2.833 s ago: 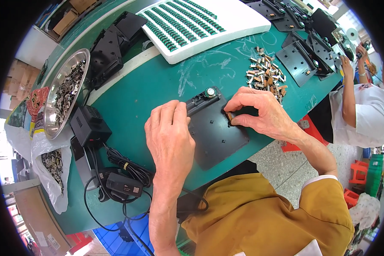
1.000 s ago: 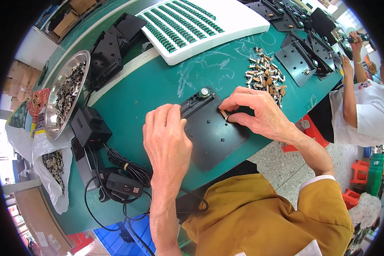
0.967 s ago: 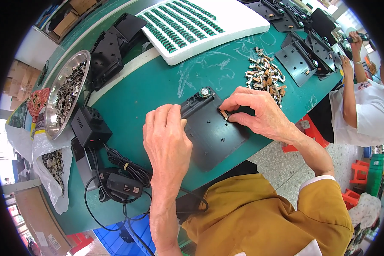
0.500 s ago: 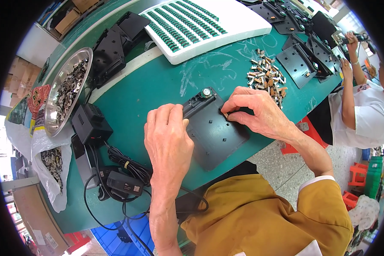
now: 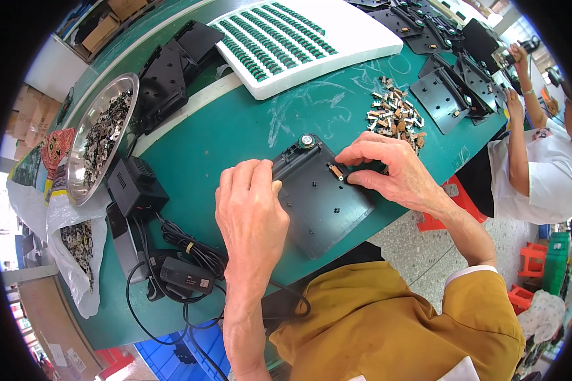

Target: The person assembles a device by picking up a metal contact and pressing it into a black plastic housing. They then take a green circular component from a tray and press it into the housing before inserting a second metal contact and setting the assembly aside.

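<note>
A black plastic housing panel (image 5: 327,213) lies tilted on the green table in front of me. At its far end is a round green-and-silver part (image 5: 307,141). My left hand (image 5: 251,209) holds the panel's left edge, with the fingers curled over the raised bar. On the panel's right side sits a small brown-and-metal switch-like piece (image 5: 335,172). Beside it is my right hand (image 5: 394,170), its thumb and forefinger spread apart with nothing between them. Behind that hand lies a heap of similar small pieces (image 5: 394,114), partly hidden by the fingers.
A white foam tray (image 5: 362,47) with rows of green round parts stands at the back. More black panels (image 5: 442,95) are stacked far right, and others (image 5: 162,82) far left. A metal bowl (image 5: 135,95), black adapter (image 5: 133,187) and cables are left. A co-worker (image 5: 531,165) works at right.
My right thumb and forefinger have come off the small switch-like piece and moved slightly right, leaving it visible on the panel. My left hand keeps its place on the panel's edge.
</note>
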The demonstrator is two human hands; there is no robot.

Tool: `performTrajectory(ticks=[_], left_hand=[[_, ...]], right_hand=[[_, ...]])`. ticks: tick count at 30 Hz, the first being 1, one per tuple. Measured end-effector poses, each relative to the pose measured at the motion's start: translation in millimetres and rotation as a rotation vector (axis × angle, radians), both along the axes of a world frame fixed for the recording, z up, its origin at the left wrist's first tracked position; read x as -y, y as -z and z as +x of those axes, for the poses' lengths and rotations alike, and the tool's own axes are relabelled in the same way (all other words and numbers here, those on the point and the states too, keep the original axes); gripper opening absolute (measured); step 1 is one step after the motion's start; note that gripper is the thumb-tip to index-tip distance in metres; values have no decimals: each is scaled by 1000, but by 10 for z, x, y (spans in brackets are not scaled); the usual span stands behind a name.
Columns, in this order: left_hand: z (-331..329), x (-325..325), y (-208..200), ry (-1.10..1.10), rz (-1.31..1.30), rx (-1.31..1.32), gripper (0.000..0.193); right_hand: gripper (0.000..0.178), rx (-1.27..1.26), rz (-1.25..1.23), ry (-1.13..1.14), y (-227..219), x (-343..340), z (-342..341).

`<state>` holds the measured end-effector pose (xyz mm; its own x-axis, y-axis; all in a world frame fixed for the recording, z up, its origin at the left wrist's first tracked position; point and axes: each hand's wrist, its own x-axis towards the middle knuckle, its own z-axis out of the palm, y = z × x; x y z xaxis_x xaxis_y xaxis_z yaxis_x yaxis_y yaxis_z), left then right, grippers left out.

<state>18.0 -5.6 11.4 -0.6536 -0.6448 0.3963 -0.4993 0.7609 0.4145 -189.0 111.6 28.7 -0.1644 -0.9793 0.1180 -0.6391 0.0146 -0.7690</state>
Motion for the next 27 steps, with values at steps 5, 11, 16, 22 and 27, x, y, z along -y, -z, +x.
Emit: performTrajectory(ticks=[5, 11, 16, 22, 27], left_hand=[[-11, -31, -23, -10, 5, -16, 25], [-3, -28, -15, 4, -3, 12, 30], [6, 12, -26, -3, 11, 15, 30], [-35, 33, -66, -28, 53, -62, 27], [-25, 29, -88, 3, -3, -110, 27]], right_hand=[[26, -35, -16, -25, 25, -22, -4], [29, -64, 37, -32, -35, -27, 6], [28, -25, -33, -4, -21, -17, 14], [36, 108, 9, 135, -160, -200, 26], [41, 652, 320, 116, -198, -287, 46]])
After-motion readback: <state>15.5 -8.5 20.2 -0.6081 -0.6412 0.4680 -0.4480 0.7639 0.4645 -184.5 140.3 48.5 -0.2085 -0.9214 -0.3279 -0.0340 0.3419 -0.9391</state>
